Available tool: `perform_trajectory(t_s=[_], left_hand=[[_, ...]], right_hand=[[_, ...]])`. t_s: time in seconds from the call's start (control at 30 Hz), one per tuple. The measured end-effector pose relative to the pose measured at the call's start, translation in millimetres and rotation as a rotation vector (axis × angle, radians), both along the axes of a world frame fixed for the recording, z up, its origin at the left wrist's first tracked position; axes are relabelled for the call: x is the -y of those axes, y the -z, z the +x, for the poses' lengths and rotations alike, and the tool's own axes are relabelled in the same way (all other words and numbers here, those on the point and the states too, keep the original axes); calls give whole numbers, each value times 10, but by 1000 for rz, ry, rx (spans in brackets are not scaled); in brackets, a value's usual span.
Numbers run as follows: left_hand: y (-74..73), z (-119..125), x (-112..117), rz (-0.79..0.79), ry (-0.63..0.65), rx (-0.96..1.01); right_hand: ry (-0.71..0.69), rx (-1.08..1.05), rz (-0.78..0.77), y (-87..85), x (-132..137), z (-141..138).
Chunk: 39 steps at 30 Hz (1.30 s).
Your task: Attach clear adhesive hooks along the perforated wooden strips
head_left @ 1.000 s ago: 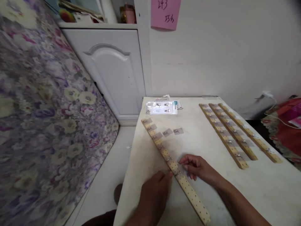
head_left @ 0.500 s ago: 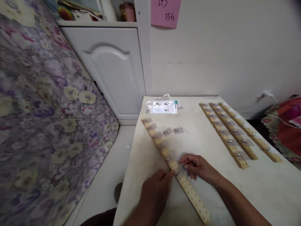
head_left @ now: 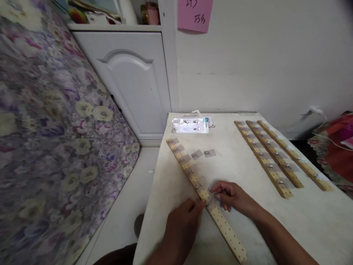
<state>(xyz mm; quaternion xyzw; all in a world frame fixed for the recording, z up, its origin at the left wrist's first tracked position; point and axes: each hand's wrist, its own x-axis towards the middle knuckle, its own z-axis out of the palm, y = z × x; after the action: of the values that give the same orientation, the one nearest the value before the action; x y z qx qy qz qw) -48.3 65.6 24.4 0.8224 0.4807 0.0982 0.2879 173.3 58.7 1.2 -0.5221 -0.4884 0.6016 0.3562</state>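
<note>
A pale wooden strip [head_left: 226,229] with rows of small holes lies slanting across the table in front of me. Clear square adhesive hooks [head_left: 185,159] with small metal hooks sit along its upper part. My left hand [head_left: 184,220] is closed, its fingertips on the strip and at the metal part of the lowest clear adhesive hook [head_left: 210,202]. From the other side, my right hand [head_left: 226,194] has its fingers curled in a pinch at that hook's clear pad. The pad's edge is partly hidden by the fingers. Two loose adhesive hooks [head_left: 210,153] lie beyond the strip.
Three similar wooden strips [head_left: 271,179] with hooks lie on the right of the white table [head_left: 176,198]. A clear blister pack [head_left: 189,126] of hooks rests at the back left. Behind stand a white cabinet [head_left: 129,88] and a wall with a pink note [head_left: 193,16].
My left fingertips have shifted slightly right, further over the strip at the lowest hook. My right hand has stayed almost still.
</note>
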Motion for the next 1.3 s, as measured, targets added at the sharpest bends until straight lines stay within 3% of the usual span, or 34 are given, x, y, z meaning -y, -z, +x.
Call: perform_trajectory(t_s=[0.33,0.53,0.83,0.97,1.17,1.3], left_hand=[[-38,26,-3,-98,-116,70],[12,-2,-7,-55,-24,59],[-10,10,5,-63,-46,58],[-4,23,5,-118,-116,60],[89,-14,-6,113,107,-53],[117,-28,-5,176,145,-110]], right_hand=[[-13,12,3,-22,-2,-10],[0,59,20,-43,10,-45],[73,102,12,10,-18,-109],[78,121,2,2,-32,-114],[82,108,-12,6,-49,-114],[89,99,-5,15,-46,-109]])
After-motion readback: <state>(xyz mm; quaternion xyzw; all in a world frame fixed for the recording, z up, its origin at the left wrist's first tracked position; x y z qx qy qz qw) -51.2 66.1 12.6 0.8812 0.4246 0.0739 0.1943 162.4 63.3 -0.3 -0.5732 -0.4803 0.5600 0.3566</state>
